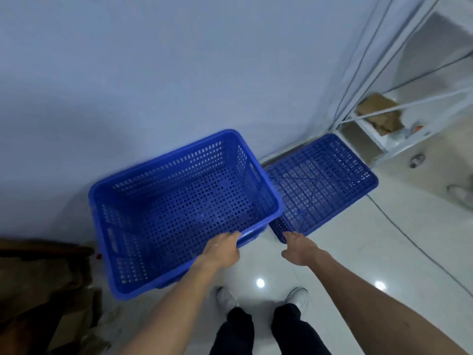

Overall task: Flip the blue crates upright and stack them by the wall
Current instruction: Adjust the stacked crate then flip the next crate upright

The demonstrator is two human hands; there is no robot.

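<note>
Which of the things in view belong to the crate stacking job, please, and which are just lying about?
Job: upright blue crate, its rim gripped by the left hand; overturned blue crate, right hand at its corner; wall.
Lying about: cardboard scraps; floor cable; brown cardboard at left.

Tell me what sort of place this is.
Likely a storeroom or back room: white metal shelving with cardboard, a glossy tiled floor, and an upright crate beside an upturned crate by the bare wall.
</note>
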